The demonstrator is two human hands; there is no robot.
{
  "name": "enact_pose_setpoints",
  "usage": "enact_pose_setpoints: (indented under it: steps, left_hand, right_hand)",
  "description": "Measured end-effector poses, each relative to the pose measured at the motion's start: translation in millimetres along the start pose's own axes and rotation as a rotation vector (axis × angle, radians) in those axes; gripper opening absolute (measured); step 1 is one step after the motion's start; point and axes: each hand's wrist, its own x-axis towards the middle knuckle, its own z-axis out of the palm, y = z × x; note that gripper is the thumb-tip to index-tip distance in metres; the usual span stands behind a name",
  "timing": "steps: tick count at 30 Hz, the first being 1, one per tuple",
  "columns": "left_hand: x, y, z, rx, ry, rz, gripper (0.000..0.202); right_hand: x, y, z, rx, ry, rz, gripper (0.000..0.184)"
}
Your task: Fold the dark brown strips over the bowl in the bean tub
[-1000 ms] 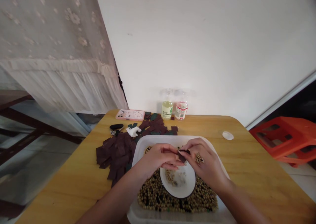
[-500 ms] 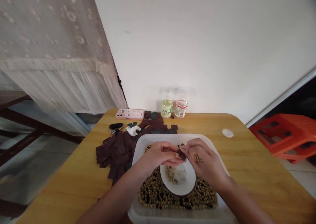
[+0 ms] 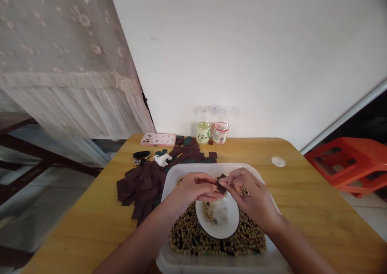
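Note:
Between the fingers of my left hand (image 3: 198,188) is a small dark brown square piece (image 3: 222,184), held above a white bowl (image 3: 218,230). My right hand (image 3: 249,193) is closed, its thumb and forefinger pinched at the face of that square. Several small tan beads (image 3: 244,191) show in the curl of its other fingers. Inside the bowl lie some beads and pale bits. The bowl rests on many tan and black beads (image 3: 193,239) that fill a white tray (image 3: 178,169). Whether the right fingertips pinch a bead is too small to tell.
A heap of dark brown squares (image 3: 146,183) lies left of the tray on the wooden table (image 3: 311,209). Behind it are a crumpled tissue (image 3: 162,159), keys (image 3: 141,154) and a pink-cased phone (image 3: 158,139). Two bottles (image 3: 203,132) stand by the wall; a white cap (image 3: 278,161) lies right.
The brown square has turned slightly, and more of its face shows. Both hands stay in nearly the same place above the bowl. The view has shifted a little.

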Motion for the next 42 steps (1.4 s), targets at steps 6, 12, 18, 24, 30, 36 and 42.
enact_pose_setpoints:
  steps: [6, 12, 18, 24, 30, 36, 42]
  left_hand:
    - [-0.3, 0.1, -0.8, -0.017, -0.007, 0.004, 0.028]
    - [-0.3, -0.9, -1.8, -0.03, -0.021, -0.002, 0.026]
    - [-0.7, -0.9, -3.1, -0.033, -0.028, 0.003, 0.027]
    - [1.2, -0.9, -3.6, -0.121, -0.005, 0.026, 0.027]
    - [3.3, -0.8, -3.4, -0.185, -0.006, 0.048, 0.028]
    - [3.1, -1.4, -3.5, -0.133, 0.002, 0.074, 0.03]
    - [1.4, -1.7, -3.1, -0.112, -0.079, 0.074, 0.034]
  right_hand:
    - [1.8, 0.8, -2.3, -0.014, 0.015, -0.009, 0.022]
    - [-1.5, 2.3, -2.4, -0.047, 0.02, -0.047, 0.024]
    - [-1.0, 2.9, -1.1, -0.039, 0.018, -0.041, 0.026]
    - [2.0, 0.7, -1.1, -0.044, 0.055, 0.017, 0.023]
    - [4.6, -2.0, -1.8, -0.04, 0.051, -0.046, 0.022]
    - [2.4, -1.2, -2.0, -0.038, 0.005, -0.058, 0.02]
    - [0.6, -0.9, 0.0, -0.056, 0.1, 0.028, 0.024]
